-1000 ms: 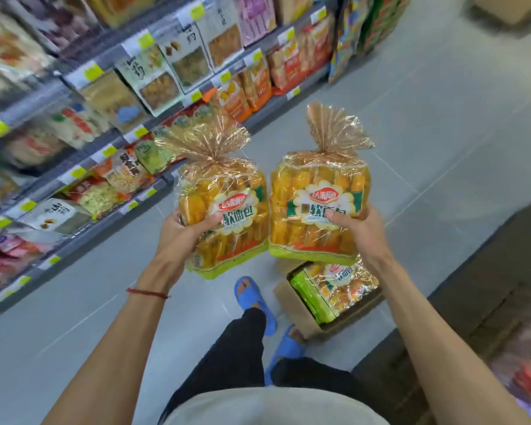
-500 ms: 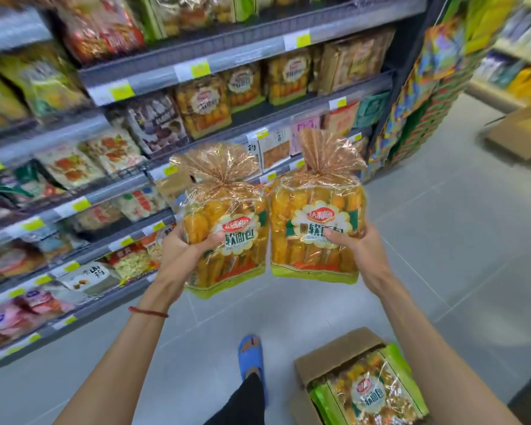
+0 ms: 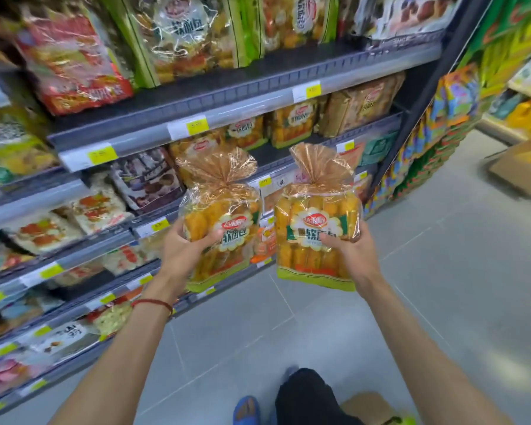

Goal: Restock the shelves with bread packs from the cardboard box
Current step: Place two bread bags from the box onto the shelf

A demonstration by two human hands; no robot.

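My left hand [image 3: 187,253] grips one clear bread pack [image 3: 224,222] with golden rolls and a gathered top. Beside it, my right hand [image 3: 351,251] holds a second, matching bread pack [image 3: 316,231]. Both packs stand upright in front of the shelves [image 3: 246,87]. Matching packs [image 3: 295,122] sit on the shelf level just above the two I hold. Only a corner of the cardboard box [image 3: 368,404] shows at the bottom edge, by my leg.
Shelves full of packaged bread and snacks run along the left. A hanging snack display [image 3: 436,124] closes the shelf end on the right. Another cardboard box [image 3: 521,167] lies on the grey tiled floor far right. My foot in a blue sandal [image 3: 246,409] is below.
The view has tilted up towards the shelves and both packs have risen closer to them. The cardboard box has slid almost out of sight at the bottom.
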